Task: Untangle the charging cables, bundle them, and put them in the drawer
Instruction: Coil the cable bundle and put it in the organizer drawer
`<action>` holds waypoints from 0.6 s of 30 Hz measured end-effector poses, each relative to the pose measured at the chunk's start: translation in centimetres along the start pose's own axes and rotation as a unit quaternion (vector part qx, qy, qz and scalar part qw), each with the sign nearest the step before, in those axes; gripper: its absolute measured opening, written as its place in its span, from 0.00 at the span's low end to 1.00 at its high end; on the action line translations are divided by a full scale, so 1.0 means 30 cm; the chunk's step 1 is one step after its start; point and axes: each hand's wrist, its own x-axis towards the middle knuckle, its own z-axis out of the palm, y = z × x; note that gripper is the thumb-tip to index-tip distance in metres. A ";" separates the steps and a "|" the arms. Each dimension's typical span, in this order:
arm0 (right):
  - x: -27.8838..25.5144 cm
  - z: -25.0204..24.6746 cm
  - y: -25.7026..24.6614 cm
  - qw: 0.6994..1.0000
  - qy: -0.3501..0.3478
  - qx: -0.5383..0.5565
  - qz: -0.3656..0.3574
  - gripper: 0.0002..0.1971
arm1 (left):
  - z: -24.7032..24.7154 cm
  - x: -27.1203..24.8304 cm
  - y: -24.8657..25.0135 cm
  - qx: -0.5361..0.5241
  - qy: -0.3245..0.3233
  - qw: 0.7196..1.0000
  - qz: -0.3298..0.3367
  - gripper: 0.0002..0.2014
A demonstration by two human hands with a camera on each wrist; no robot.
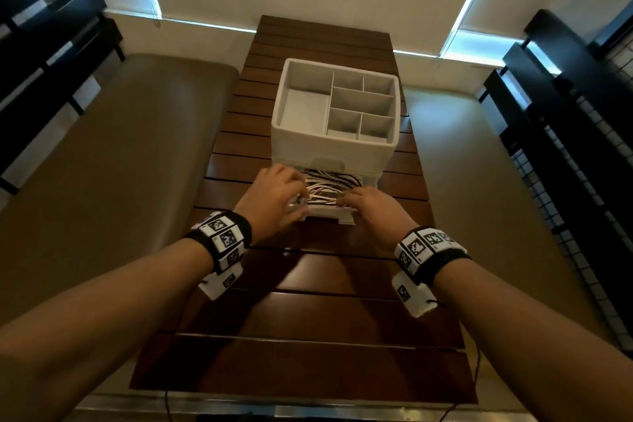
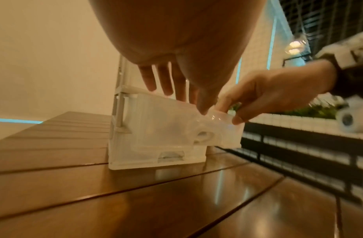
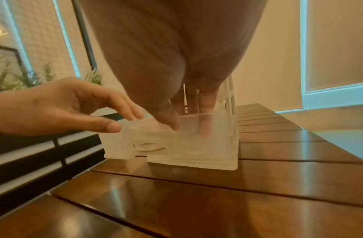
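A white organiser box (image 1: 335, 147) stands on the slatted wooden table (image 1: 308, 319), its translucent bottom drawer (image 1: 329, 214) pulled out toward me. White and black-striped charging cables (image 1: 325, 190) lie coiled inside it. My left hand (image 1: 277, 195) hovers over the drawer's left end with straight fingers (image 2: 166, 83) reaching down onto the cables, thumb free. My right hand (image 1: 363, 204) is at the right front corner; its fingers (image 3: 204, 128) dip inside the drawer (image 3: 196, 145) while the thumb lies against the outside of the front wall, pinching it. The cables barely show through the drawer (image 2: 166, 133) walls.
The organiser's top tray has several bare compartments (image 1: 363, 103). A beige padded bench (image 1: 120, 147) runs along the table's left side, and pale floor lies to the right. Black slatted furniture (image 1: 565, 120) flanks both sides. Thin black cords (image 1: 476, 363) hang at the table's near edge.
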 end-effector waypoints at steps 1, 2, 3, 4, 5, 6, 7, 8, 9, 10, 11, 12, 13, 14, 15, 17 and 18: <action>-0.009 0.013 0.001 1.000 0.022 0.019 0.006 0.20 | -0.009 -0.013 -0.011 -0.024 0.034 0.998 -0.057 0.22; -0.016 0.022 -0.003 0.999 0.046 0.028 0.009 0.21 | -0.020 -0.024 -0.023 -0.048 0.061 0.990 -0.120 0.31; -0.019 0.029 -0.010 0.998 0.065 0.021 0.010 0.24 | -0.030 -0.032 -0.035 -0.076 0.077 0.978 -0.178 0.40; -0.015 0.030 -0.019 0.997 0.078 0.003 0.007 0.28 | -0.034 -0.033 -0.057 -0.112 0.079 0.965 -0.225 0.49; -0.005 0.030 -0.028 0.996 0.086 -0.022 0.000 0.33 | -0.036 -0.029 -0.083 -0.154 0.063 0.952 -0.256 0.59; 0.008 0.028 -0.037 0.995 0.084 -0.046 -0.010 0.37 | -0.034 -0.022 -0.111 -0.198 0.035 0.941 -0.273 0.69; 0.023 0.026 -0.046 0.995 0.076 -0.066 -0.023 0.39 | -0.026 -0.011 -0.143 -0.237 -0.002 0.931 -0.279 0.78; 0.040 0.031 -0.051 0.994 0.062 -0.080 -0.037 0.40 | -0.022 0.004 -0.166 -0.269 -0.039 0.922 -0.276 0.83; 0.055 0.034 -0.054 0.994 0.045 -0.087 -0.045 0.40 | -0.019 0.021 -0.185 -0.294 -0.070 0.915 -0.265 0.85; 0.067 0.039 -0.056 0.995 0.028 -0.086 -0.046 0.39 | -0.016 0.038 -0.197 -0.315 -0.096 0.911 -0.249 0.86; 0.078 0.046 -0.053 0.996 0.013 -0.082 -0.041 0.39 | -0.016 0.053 -0.203 -0.336 -0.115 0.906 -0.229 0.85; 0.086 0.049 -0.050 0.997 0.001 -0.076 -0.033 0.40 | -0.014 0.064 -0.207 -0.354 -0.127 0.903 -0.210 0.83; 0.093 0.052 -0.046 0.997 -0.011 -0.069 -0.026 0.41 | -0.012 0.070 -0.208 -0.363 -0.130 0.903 -0.190 0.80; 0.099 0.052 -0.046 0.998 -0.021 -0.062 -0.023 0.42 | -0.011 0.071 -0.209 -0.362 -0.128 0.906 -0.177 0.78; 0.109 0.052 -0.046 0.998 -0.024 -0.058 -0.021 0.43 | -0.010 0.071 -0.212 -0.353 -0.123 0.911 -0.172 0.77; 0.125 0.043 -0.050 0.998 -0.022 -0.053 -0.013 0.43 | -0.006 0.064 -0.218 -0.319 -0.107 0.922 -0.193 0.73; 0.133 0.039 -0.051 0.998 -0.019 -0.054 -0.011 0.42 | -0.011 0.063 -0.221 -0.297 -0.094 0.928 -0.204 0.71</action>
